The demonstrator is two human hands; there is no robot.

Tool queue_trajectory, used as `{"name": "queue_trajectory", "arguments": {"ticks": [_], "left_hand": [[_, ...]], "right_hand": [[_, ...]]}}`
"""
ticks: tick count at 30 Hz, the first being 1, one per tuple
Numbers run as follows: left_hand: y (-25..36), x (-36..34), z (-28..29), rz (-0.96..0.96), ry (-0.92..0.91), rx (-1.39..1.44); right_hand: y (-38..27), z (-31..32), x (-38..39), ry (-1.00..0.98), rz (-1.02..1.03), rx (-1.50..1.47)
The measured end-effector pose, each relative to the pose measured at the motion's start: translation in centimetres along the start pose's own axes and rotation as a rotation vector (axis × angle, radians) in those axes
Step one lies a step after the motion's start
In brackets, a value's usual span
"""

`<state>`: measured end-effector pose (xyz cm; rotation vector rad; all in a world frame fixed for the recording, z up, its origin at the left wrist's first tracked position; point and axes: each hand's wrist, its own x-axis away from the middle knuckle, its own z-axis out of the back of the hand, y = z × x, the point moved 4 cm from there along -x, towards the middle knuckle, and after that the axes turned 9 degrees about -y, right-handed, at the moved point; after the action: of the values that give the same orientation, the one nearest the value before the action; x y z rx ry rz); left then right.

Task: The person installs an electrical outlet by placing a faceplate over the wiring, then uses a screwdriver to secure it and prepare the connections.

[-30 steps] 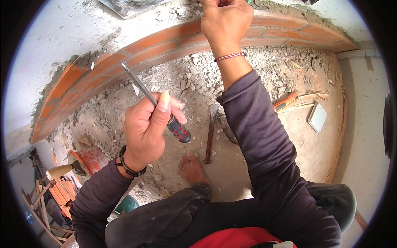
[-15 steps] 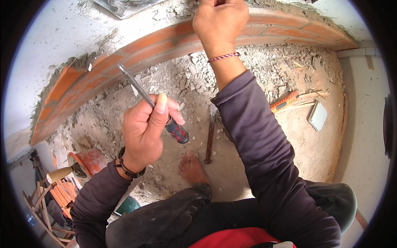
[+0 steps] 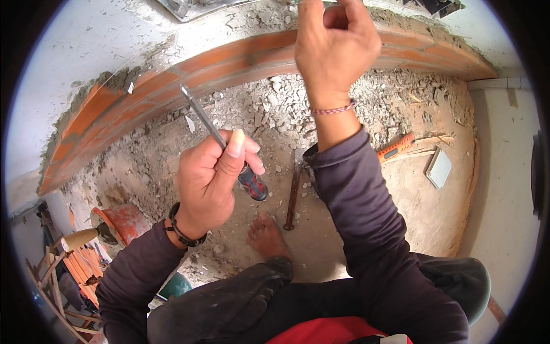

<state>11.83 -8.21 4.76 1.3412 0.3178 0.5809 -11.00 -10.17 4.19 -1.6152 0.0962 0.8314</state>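
My left hand (image 3: 207, 186) is closed around a screwdriver (image 3: 201, 116) with a black and red handle. Its metal shaft points up and left, toward the low brick wall (image 3: 163, 86). Farther out, over the rubble-strewn top of that wall, is my right hand (image 3: 338, 54). Its fingers are curled in, and the picture's upper edge cuts off the tips, so whatever they may hold is hidden. On the ground between my forearms lies a rusty metal bar (image 3: 294, 195) with a flared head, perhaps a chisel.
Broken mortar (image 3: 269, 109) covers the ground along the wall. An orange-handled tool (image 3: 395, 148) and a white tile piece (image 3: 439, 168) lie to the right. At left are an orange bucket (image 3: 123, 222), a wooden-handled tool (image 3: 80, 239) and wood scraps (image 3: 54, 286). A metal tray (image 3: 192, 15) sits on the ledge.
My right hand has moved right along the wall top and slightly nearer. My left hand, still gripping the screwdriver, has shifted a little to the right. The view has moved slightly.
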Motion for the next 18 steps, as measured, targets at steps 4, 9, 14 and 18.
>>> {"name": "queue_trajectory", "arguments": {"ticks": [4,9,14,18], "left_hand": [[0.0,0.0,0.1,-0.001,-0.004,0.007],[0.4,-0.2,0.1,-0.034,-0.012,-0.019],[-0.3,-0.1,-0.1,-0.097,0.063,0.040],[-0.3,-0.1,0.0,-0.094,0.069,0.034]], "right_hand": [[-1.4,0.2,-2.1,-0.080,-0.074,0.338],[-1.1,-0.3,-2.7,-0.047,-0.011,0.466],[-1.3,-0.7,-2.9,-0.062,-0.055,0.457],[-1.0,-1.2,-2.7,-0.036,0.020,0.494]]}}
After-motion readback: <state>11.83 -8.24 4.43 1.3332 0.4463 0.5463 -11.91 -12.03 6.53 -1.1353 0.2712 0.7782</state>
